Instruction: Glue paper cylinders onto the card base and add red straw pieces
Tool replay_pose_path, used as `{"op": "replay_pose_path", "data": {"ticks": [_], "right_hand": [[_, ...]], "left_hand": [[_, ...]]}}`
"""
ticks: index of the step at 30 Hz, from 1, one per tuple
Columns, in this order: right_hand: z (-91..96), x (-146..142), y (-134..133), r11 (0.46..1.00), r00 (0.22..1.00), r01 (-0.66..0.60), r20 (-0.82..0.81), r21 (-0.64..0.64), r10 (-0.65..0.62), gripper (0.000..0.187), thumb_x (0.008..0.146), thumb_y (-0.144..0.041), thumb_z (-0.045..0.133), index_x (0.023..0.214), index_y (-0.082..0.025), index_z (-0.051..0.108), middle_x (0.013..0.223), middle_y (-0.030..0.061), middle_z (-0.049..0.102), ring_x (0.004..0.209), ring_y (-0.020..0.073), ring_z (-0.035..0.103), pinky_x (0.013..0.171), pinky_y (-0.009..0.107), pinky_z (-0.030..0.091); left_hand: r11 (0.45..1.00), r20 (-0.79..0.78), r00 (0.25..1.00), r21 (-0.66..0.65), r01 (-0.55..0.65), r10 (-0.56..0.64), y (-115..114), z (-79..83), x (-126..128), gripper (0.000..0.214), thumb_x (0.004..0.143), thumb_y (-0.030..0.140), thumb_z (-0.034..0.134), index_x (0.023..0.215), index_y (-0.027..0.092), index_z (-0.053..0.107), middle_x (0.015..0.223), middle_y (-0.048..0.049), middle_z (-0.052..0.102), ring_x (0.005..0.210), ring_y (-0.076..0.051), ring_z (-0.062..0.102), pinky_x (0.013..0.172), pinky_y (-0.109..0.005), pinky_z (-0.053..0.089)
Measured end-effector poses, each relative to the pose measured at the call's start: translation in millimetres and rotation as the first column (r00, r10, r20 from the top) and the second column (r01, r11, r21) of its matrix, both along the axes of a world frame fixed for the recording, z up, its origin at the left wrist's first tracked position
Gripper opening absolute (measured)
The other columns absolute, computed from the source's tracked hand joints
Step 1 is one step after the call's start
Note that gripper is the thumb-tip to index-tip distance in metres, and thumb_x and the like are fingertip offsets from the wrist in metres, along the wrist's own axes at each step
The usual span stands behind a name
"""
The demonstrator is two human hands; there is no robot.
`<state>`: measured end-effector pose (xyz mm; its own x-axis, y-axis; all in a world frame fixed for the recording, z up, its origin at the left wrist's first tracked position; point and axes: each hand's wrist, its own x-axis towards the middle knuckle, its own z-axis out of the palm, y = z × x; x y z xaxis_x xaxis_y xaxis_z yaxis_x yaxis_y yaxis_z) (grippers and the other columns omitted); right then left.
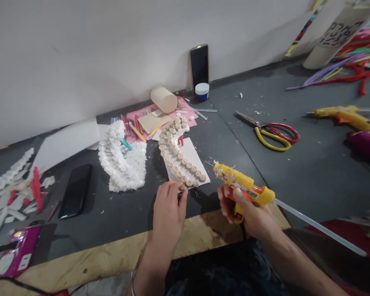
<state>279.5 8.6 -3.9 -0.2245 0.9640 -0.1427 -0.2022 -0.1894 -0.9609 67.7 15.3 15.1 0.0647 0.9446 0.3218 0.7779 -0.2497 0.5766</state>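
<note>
Gripping a yellow hot glue gun [245,185] in a tight, closed fist, the right hand [253,211] held it up over the dark table top [222,135]. Its fingers wrapped around the handle, so most of the trigger was hidden. White crumbs stuck to the gun's nose, and a long clear glue stick [320,226] poked out the back. The left hand [169,218] was at the near edge of a white card [191,154] with curving rows of small tan rounds [179,156] on it. Its fingertips [177,187] covered a bit of the card, and it was hard to tell if they pinched it or just rested there. A fluffy white curved shape [123,160] sat to the left of the card. Off to the right lay red and yellow scissors [273,135]. Another yellow glue gun [342,117] was partly hidden behind a purple pouch [365,142].
</note>
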Motion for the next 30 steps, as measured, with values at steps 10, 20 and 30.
{"op": "replay_pose_path", "data": {"ticks": [10, 20, 30], "right_hand": [[2.1, 0.2, 1.4, 1.0, 1.0, 0.009, 0.008, -0.005, -0.009, 0.041, 0.097, -0.059, 0.045, 0.083, -0.021, 0.055, 0.059, -0.0012, 0.057, 0.046, 0.0104, 0.048, 0.045, 0.025, 0.033], [2.2, -1.7, 2.6, 0.999, 1.0, 0.013, -0.006, -0.029, -0.014, 0.041, 0.098, -0.057, 0.045, 0.082, -0.021, 0.057, 0.057, -0.0016, 0.057, 0.046, 0.0099, 0.047, 0.045, 0.023, 0.033], [-0.2, -6.4, 5.1, 0.994, 0.999, 0.018, -0.04, -0.104, -0.022, 0.047, 0.093, -0.064, 0.048, 0.082, -0.02, 0.058, 0.058, -0.0014, 0.058, 0.045, 0.0095, 0.048, 0.045, 0.022, 0.035]], "left_hand": [[1.0, -0.107, 0.994, 0.01, -0.016, 0.017, 0.5, -0.1, -0.3, 0.011, 0.094, 0.021, 0.053, 0.101, 0.02, 0.062, 0.101, -0.0098, 0.06, 0.097, -0.025, 0.056, 0.085, -0.037, 0.045], [1.0, -0.185, 0.983, 0.024, -0.006, 0.01, 1.9, -1.1, -1.1, 0.011, 0.094, 0.021, 0.055, 0.099, 0.017, 0.064, 0.099, -0.0098, 0.058, 0.093, -0.024, 0.053, 0.081, -0.037, 0.045], [0.988, -0.236, 0.968, 0.147, -0.054, 0.089, 2.7, 6.6, -6.8, 0.013, 0.094, 0.031, 0.059, 0.099, 0.019, 0.062, 0.098, -0.0085, 0.063, 0.095, -0.024, 0.06, 0.08, -0.035, 0.05]]}}
